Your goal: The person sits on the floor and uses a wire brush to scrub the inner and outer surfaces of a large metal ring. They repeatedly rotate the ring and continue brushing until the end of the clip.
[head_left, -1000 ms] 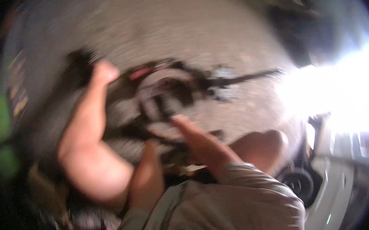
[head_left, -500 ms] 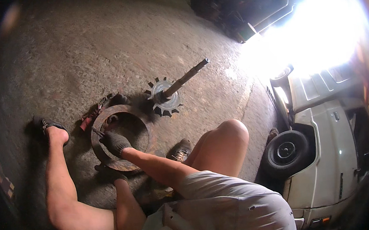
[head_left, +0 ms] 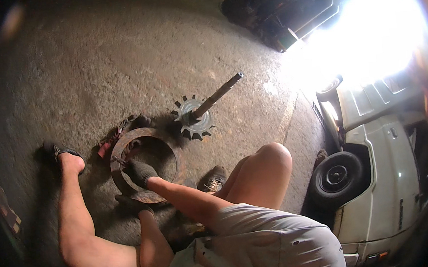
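A thick rusty metal ring [head_left: 175,156] lies low over the floor between my feet. My right hand [head_left: 140,173], in a dark knit glove, reaches across the ring's opening. Its fingers are closed on the rim's left side. My left hand [head_left: 128,203], gloved too, is at the near rim, closed against its outer edge in deep shadow. Just beyond the ring stands a toothed metal disc [head_left: 203,127] with blade-like teeth round its edge. From its centre a long steel shaft [head_left: 221,93] rises at a slant.
Red and dark rags [head_left: 113,140] lie against the ring's far left side. My left shoe [head_left: 61,150] and right shoe [head_left: 214,179] flank the work. A pale vehicle [head_left: 375,172] with a black wheel [head_left: 335,174] stands at right. Dark machinery [head_left: 280,10] sits far back, beside glaring light.
The whole view has shifted slightly, so everything appears a little lower and to the right. Both hands stay at the ring, and the disc and shaft stand as before.
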